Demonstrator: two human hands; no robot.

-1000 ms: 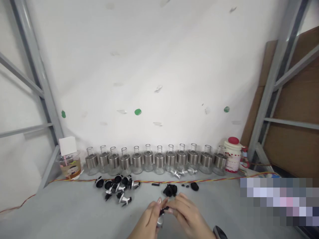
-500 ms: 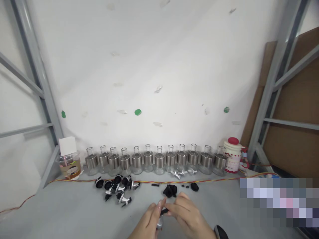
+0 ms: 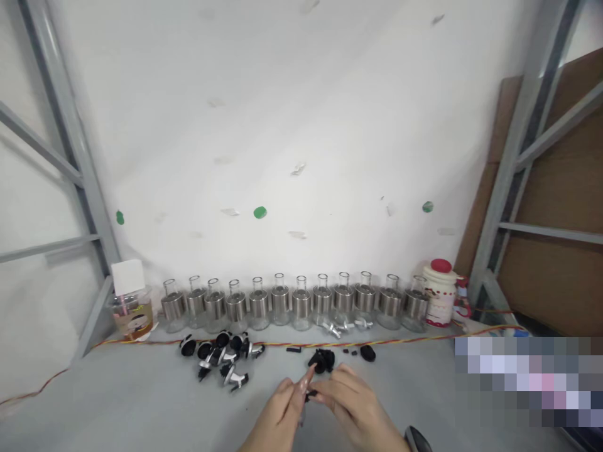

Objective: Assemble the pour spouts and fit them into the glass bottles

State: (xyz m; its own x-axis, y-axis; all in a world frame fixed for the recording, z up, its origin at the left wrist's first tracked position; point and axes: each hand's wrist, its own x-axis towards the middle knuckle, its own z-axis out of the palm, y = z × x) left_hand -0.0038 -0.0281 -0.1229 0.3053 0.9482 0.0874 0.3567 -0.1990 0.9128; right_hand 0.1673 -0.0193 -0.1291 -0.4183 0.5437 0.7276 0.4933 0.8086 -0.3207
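My left hand (image 3: 281, 411) is closed around a silver pour spout (image 3: 302, 417), mostly hidden behind the fingers. A small black part (image 3: 311, 395) shows at the spout's top, pinched by the fingertips of my right hand (image 3: 353, 402). Both hands meet close together at the front of the table. Just beyond them lies a cluster of black round caps (image 3: 321, 361). To the left, several silver-and-black pour spouts (image 3: 232, 376) lie in a loose group. Bare silver spouts (image 3: 332, 329) rest in front of the bottles.
Glass bottles with steel sleeves (image 3: 301, 304) line the wall. A plastic drink cup (image 3: 132, 317) stands at left, a cream jar with red lid (image 3: 440, 295) at right. A twisted red-yellow wire (image 3: 400, 341) crosses the grey table (image 3: 155, 402). Black bits (image 3: 293, 349) and a black cap (image 3: 368, 353) lie near it.
The silver spout has turned and is more covered by my left fingers. My right fingertips have shifted slightly on the black part. Everything on the table is unchanged.
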